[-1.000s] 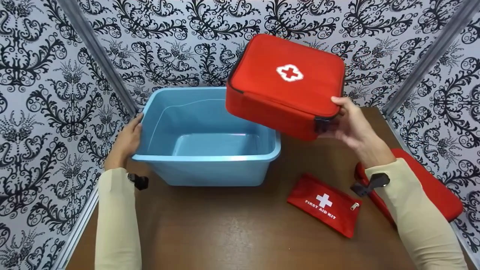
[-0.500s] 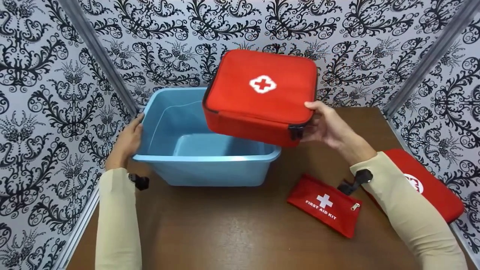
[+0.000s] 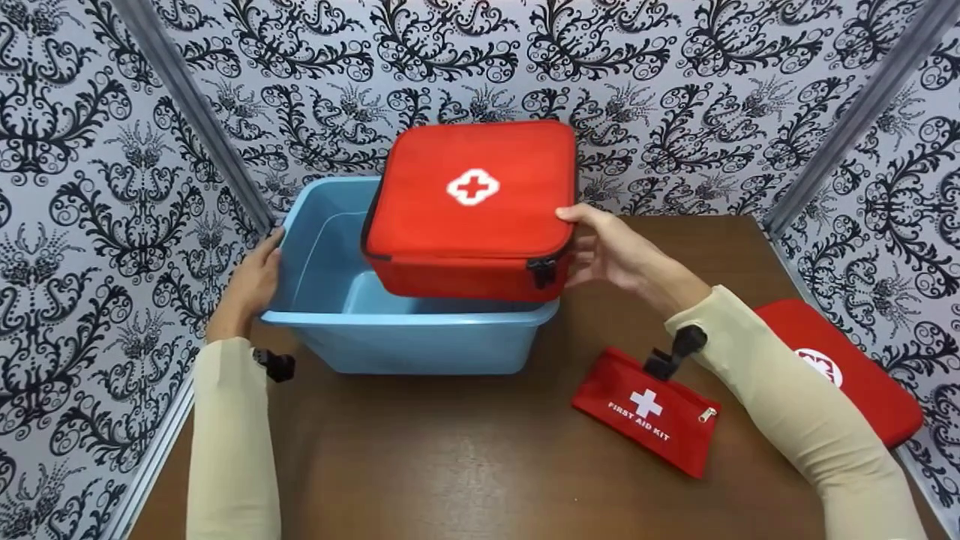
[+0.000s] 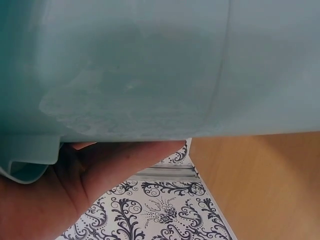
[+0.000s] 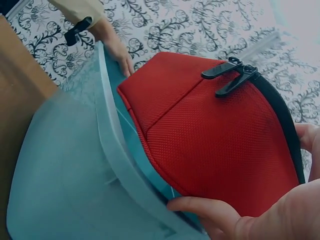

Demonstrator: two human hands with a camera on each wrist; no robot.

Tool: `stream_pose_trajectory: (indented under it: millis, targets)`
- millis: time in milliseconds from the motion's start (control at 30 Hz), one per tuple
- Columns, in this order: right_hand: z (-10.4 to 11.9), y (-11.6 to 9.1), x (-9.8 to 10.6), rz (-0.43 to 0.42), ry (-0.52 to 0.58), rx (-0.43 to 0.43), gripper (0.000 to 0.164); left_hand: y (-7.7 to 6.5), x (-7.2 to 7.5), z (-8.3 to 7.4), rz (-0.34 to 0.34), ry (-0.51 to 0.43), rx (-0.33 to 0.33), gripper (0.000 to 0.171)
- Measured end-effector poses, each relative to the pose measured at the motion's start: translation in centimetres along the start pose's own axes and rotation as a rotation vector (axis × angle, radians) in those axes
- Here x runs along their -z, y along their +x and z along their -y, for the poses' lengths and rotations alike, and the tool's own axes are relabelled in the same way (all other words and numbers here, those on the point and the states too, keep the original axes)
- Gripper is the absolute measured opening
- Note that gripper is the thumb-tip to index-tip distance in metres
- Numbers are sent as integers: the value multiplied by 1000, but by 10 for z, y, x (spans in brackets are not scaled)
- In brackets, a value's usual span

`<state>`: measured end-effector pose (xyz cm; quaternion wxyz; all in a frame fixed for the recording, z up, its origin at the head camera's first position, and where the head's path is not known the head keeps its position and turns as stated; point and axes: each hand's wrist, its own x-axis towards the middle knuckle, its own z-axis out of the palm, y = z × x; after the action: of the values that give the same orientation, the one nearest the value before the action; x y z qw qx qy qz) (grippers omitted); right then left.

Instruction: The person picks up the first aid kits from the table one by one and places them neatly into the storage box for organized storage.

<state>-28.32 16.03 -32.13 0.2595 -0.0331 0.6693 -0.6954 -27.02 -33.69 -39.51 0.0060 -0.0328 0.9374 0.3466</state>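
A red first aid bag (image 3: 469, 199) with a white-edged cross on its lid hangs over the light blue plastic tub (image 3: 420, 341), covering much of its opening. My right hand (image 3: 611, 251) grips the bag by its right side, thumb at the lid edge. In the right wrist view, black zipper pulls (image 5: 237, 75) show on the bag, whose lower edge overlaps the tub's rim. With my left hand (image 3: 251, 285) I hold the tub at its left rim. Seen from the left wrist, the hand (image 4: 75, 185) is tucked under that rim, its fingers partly hidden.
A flat red pouch (image 3: 649, 412) printed "FIRST AID KIT" lies on the brown table (image 3: 450, 465), right of the tub. Another red case (image 3: 847, 375) with a white round emblem lies farther right, partly behind my right sleeve. Patterned walls (image 3: 675, 112) stand behind and on both sides.
My right hand has carried the red first aid bag left and lower, from beyond the tub's right side to over its opening, levelling it. My left hand stays on the rim.
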Motion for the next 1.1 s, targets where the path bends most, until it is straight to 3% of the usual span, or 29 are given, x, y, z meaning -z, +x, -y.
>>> stream_pose_trajectory:
  millis: [333, 567, 767, 1100]
  targets:
    - [7, 6, -21, -24, -25, -59, 39, 0, 2, 1, -6, -10, 5, 54]
    - [13, 14, -31, 17, -53, -101, 57, 0, 0, 1, 0, -45, 23, 53]
    - [17, 25, -40, 51, -100, -144, 59, -2, 1, -1, -3, -50, 24, 53]
    - [21, 47, -63, 81, -124, -246, 58, -1, 0, 0, -13, -7, -31, 53]
